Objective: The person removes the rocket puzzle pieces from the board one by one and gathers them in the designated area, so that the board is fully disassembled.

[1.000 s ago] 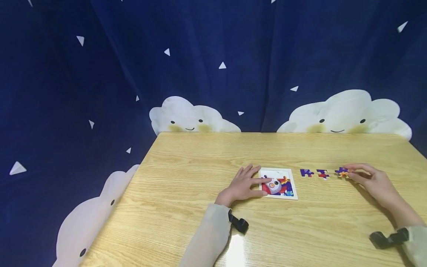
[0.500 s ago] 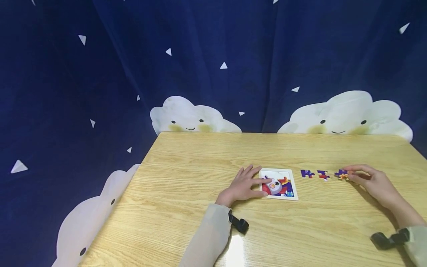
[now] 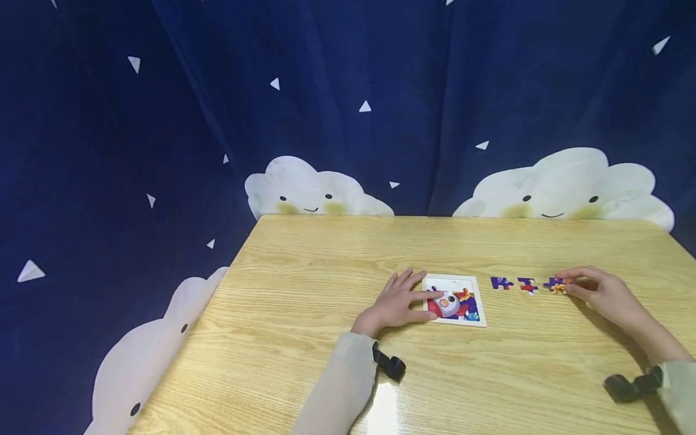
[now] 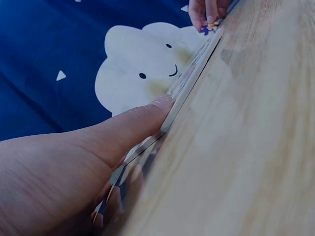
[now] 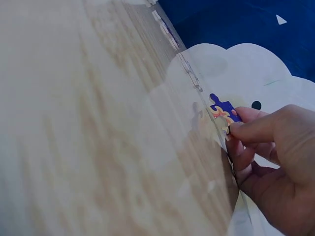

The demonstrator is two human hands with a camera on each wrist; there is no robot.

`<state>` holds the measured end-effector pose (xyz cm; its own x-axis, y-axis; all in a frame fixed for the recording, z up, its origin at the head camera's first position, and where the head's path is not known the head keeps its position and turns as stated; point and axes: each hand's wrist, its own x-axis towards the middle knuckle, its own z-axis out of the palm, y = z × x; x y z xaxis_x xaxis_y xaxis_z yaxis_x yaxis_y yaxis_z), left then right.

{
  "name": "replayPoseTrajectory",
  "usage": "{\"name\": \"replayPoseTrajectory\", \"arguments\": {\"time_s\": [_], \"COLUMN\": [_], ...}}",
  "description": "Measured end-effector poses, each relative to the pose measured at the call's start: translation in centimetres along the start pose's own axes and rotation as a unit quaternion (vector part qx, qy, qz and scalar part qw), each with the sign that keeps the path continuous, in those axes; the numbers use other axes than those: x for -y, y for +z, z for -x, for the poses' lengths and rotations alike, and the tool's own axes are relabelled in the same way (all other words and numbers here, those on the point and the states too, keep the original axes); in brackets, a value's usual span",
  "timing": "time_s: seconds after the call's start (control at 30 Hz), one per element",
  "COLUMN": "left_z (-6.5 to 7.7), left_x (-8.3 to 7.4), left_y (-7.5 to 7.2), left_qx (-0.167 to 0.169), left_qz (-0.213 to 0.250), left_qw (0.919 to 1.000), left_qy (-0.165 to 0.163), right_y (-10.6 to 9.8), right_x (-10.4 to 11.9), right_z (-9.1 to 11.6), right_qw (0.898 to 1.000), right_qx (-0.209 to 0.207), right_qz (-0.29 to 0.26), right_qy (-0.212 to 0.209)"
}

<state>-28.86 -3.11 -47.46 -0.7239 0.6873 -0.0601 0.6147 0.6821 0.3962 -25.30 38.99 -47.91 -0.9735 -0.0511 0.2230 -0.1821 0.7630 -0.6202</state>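
Head view: from where I stand, the left hand (image 3: 393, 302) lies at the left side of a white puzzle board (image 3: 454, 283), fingers spread, forefinger and thumb reaching over the picture, whose upper part is bare. To the board's right, on the wooden counter (image 3: 326, 266), a first loose piece (image 3: 501, 283) and a second loose piece (image 3: 527, 285) lie in a row. At the row's far right end, the right hand (image 3: 606, 296) pinches the end piece (image 3: 556, 285). Left wrist view: the thumb (image 4: 142, 118) rests on the board's edge; the other fingers are largely hidden. Right wrist view: thumb and forefinger pinch the end piece, which is tilted; whether its lower edge touches the counter, I cannot tell. Finding: the step in hand appears to be gripping one piece while the board is steadied. The next move would call for a firm pinch, clearance over both neighbours, and tabs turned to suit the bare part.
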Motion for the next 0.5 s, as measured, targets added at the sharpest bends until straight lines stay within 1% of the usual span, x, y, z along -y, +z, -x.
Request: {"name": "replayPoseTrajectory", "arguments": {"time_s": [0.13, 0.23, 0.37, 0.5], "left_z": [0.14, 0.23, 0.28, 0.29], "left_x": [-0.07, -0.12, -0.18, -0.19], "left_y": [-0.17, -0.30, -0.44, -0.43], "left_qx": [0.004, 0.006, 0.007, 0.007], "left_qz": [0.006, 0.003, -0.002, -0.004], "left_qw": [1.0000, 1.0000, 1.0000, 1.0000], "left_qy": [0.001, 0.003, 0.005, 0.005], "right_y": [0.11, 0.25, 0.48, 0.61], "right_x": [0.10, 0.30, 0.53, 0.51], "right_z": [-0.33, -0.62, -0.89, -0.85], "right_qw": [1.000, 0.998, 0.994, 0.990], "right_qx": [-0.001, -0.003, -0.006, -0.011], "right_qz": [0.025, 0.055, 0.093, 0.117], "right_qy": [-0.016, -0.028, -0.054, -0.077]}}
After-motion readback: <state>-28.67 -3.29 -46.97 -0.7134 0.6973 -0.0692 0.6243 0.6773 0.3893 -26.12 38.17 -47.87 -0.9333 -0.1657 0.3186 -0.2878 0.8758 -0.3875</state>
